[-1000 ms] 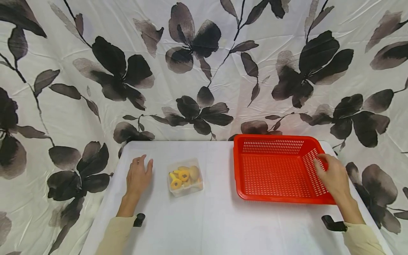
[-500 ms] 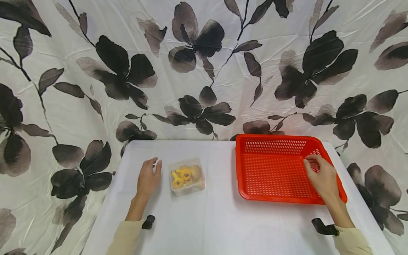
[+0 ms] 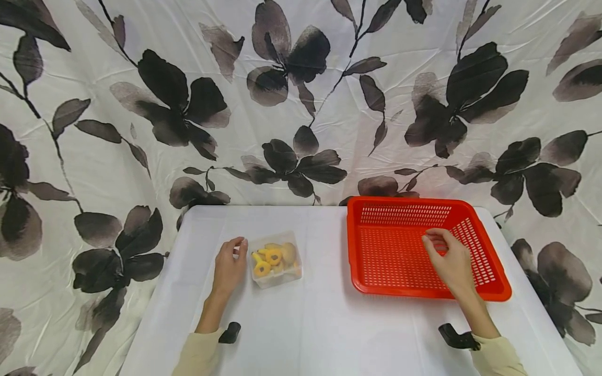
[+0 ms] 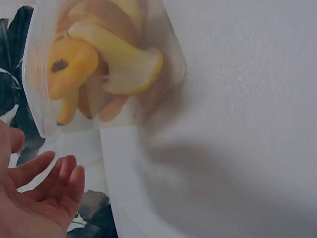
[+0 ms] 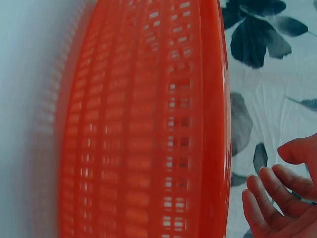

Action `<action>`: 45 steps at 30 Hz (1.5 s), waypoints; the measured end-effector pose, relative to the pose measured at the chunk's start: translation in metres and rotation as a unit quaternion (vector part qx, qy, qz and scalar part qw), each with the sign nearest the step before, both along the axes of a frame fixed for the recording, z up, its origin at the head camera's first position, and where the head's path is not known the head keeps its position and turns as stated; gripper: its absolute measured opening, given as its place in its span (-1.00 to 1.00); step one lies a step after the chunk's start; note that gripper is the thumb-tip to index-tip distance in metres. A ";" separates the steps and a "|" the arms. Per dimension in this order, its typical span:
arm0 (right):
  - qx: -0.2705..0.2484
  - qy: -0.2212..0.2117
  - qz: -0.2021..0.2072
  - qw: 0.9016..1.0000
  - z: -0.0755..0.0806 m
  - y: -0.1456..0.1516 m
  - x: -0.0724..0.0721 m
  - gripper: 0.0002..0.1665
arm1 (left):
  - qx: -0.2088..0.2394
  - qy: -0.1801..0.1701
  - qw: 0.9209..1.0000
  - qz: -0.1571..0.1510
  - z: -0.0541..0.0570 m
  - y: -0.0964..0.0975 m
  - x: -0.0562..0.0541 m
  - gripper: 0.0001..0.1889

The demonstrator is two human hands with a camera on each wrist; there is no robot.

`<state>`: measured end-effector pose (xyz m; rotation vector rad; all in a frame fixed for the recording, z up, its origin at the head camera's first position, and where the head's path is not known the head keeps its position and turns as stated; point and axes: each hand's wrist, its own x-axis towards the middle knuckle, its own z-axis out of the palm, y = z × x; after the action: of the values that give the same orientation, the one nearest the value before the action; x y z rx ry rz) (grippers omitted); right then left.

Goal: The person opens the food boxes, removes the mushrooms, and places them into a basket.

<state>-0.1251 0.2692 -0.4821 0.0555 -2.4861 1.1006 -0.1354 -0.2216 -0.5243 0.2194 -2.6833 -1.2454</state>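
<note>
A translucent plastic container (image 3: 277,284) stands left of centre on the white table, holding several yellow and orange pieces (image 3: 273,256) that look like toy fruit or vegetables. Just left of it is my left hand (image 3: 229,269), fingers loosely bent with nothing in them; in the left wrist view a gap shows between fingertips and container. A red perforated basket (image 3: 357,284) lies at the right, with nothing in it. Over its right half hovers my right hand (image 3: 451,263), fingers relaxed and holding nothing.
The white-covered table (image 3: 324,334) ends at the back against a floral curtain (image 3: 291,104). A black wrist mount sits on each forearm, the left mount (image 3: 229,332) and the right mount (image 3: 456,337). White tabletop separates container and basket.
My left hand has moved right, close to the container. My right hand has moved left from the basket's right rim to over its inside. Container and basket have stayed in place.
</note>
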 end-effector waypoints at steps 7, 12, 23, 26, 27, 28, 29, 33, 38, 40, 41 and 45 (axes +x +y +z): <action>-0.022 -0.012 0.017 1.000 0.000 -0.019 0.000 -0.76 | 0.029 -0.006 1.000 0.007 -0.004 0.007 0.002 -0.52; -0.036 -0.018 0.031 0.999 -0.002 -0.032 0.001 -0.76 | 0.044 -0.012 0.999 0.017 -0.007 0.012 0.002 -0.51; -0.067 -0.036 0.067 0.995 -0.008 -0.062 0.001 -0.74 | 0.075 0.006 0.996 0.038 -0.019 0.017 0.004 -0.51; -0.076 -0.040 0.076 0.993 -0.010 -0.071 0.001 -0.73 | 0.092 0.001 0.995 0.043 -0.020 0.017 0.005 -0.49; -0.079 -0.041 0.079 0.993 -0.010 -0.074 0.001 -0.74 | 0.099 -0.001 0.994 0.043 -0.020 0.018 0.005 -0.47; -0.079 -0.043 0.081 0.993 -0.010 -0.077 0.001 -0.75 | 0.108 -0.005 0.993 0.045 -0.021 0.018 0.006 -0.47; -0.081 -0.045 0.083 0.992 -0.011 -0.080 0.001 -0.75 | 0.115 -0.009 0.992 0.047 -0.021 0.018 0.006 -0.46; -0.090 -0.053 0.096 0.990 -0.012 -0.092 0.001 -0.74 | 0.141 -0.013 0.989 0.050 -0.024 0.019 0.006 -0.45; -0.112 -0.063 0.116 0.985 -0.013 -0.109 0.000 -0.72 | 0.161 -0.009 0.985 0.054 -0.026 0.021 0.006 -0.46; -0.120 -0.065 0.123 0.983 -0.012 -0.117 0.000 -0.72 | 0.165 -0.009 0.985 0.056 -0.026 0.021 0.007 -0.45; -0.123 -0.066 0.127 0.982 -0.013 -0.120 0.000 -0.72 | 0.167 -0.011 0.984 0.056 -0.026 0.021 0.007 -0.45; -0.131 -0.068 0.141 0.979 -0.014 -0.136 -0.001 -0.74 | 0.175 -0.018 0.983 0.056 -0.027 0.021 0.010 -0.45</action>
<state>-0.1261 0.1332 -0.4961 0.2721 -2.4814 1.5909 -0.1257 -0.2006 -0.5508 0.4348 -2.4222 -1.6812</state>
